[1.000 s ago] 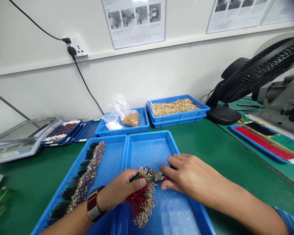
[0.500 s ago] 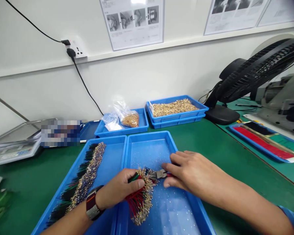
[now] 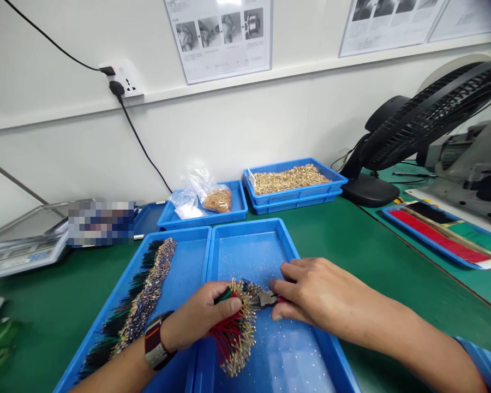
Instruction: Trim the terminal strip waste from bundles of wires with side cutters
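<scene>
My left hand (image 3: pixel 210 310), with a watch on the wrist, is closed around a bundle of wires (image 3: pixel 234 330). The wires are red, green and black, with gold-coloured metal ends fanned out to the right and downward. In my right hand (image 3: pixel 311 292) is a pair of cutting pliers (image 3: pixel 264 299), gripped by the red handles. The jaws touch the metal ends on the bundle's right side; whether they are closed on one is too small to tell. Both hands are over the right blue tray (image 3: pixel 294 360), where small bright bits lie scattered.
The left blue tray (image 3: pixel 192 256) holds a long row of dark wires with metal ends (image 3: pixel 149 289). Behind stand a tray with plastic bags (image 3: pixel 207 196) and stacked trays of gold-coloured pieces (image 3: pixel 290 180). A black fan (image 3: pixel 425 120) and a tray of coloured wires (image 3: pixel 442 234) are right.
My right hand and the pliers have shifted slightly down and turned a little against the bundle. My left hand still holds the wires in nearly the same place.
</scene>
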A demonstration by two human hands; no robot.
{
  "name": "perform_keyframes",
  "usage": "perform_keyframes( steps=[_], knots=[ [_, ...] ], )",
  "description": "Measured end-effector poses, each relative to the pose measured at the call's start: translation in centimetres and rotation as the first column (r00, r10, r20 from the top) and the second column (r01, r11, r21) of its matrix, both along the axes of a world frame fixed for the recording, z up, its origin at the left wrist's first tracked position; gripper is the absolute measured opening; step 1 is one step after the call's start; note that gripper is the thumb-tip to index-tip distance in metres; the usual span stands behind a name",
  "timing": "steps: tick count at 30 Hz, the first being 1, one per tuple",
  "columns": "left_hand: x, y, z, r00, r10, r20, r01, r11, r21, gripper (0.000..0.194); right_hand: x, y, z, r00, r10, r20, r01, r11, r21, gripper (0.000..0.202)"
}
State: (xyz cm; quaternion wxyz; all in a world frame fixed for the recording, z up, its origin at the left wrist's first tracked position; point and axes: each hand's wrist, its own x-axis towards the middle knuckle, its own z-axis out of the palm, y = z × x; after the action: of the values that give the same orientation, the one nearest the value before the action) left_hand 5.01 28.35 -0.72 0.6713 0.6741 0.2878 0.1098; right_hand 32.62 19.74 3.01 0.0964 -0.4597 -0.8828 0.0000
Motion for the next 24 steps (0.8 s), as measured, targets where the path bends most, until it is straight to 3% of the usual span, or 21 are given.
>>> perform_keyframes(
  steps=[5, 12, 17, 24],
  knots=[
    [0.1, 0.1, -0.1, 0.999, 0.034, -0.039, -0.031, 0.996, 0.078, 0.054, 0.0, -0.3, 0.4, 1.0, -0.011, -0.014, 0.01, 0.999, -0.047, 0.038],
    [-0.4, 0.8, 0.2, 0.999, -0.041, -0.006, 0.042, 0.988, 0.151, 0.056, 0.2, -0.3, 1.2, 0.998, -0.025, -0.05, 0.022, 0.998, -0.06, 0.042],
    [-0.5, 0.7, 0.5, 0.997, -0.079, -0.003, 0.078, 0.976, 0.204, 0.057, 0.4, -0.1, 0.9, 0.999, -0.037, -0.033, 0.036, 0.999, -0.017, 0.04],
    [-0.5, 0.5, 1.0, 0.994, -0.11, -0.024, 0.112, 0.957, 0.269, 0.058, 0.3, -0.1, 0.7, 1.0, -0.018, -0.018, 0.017, 0.998, -0.063, 0.039]
  ],
)
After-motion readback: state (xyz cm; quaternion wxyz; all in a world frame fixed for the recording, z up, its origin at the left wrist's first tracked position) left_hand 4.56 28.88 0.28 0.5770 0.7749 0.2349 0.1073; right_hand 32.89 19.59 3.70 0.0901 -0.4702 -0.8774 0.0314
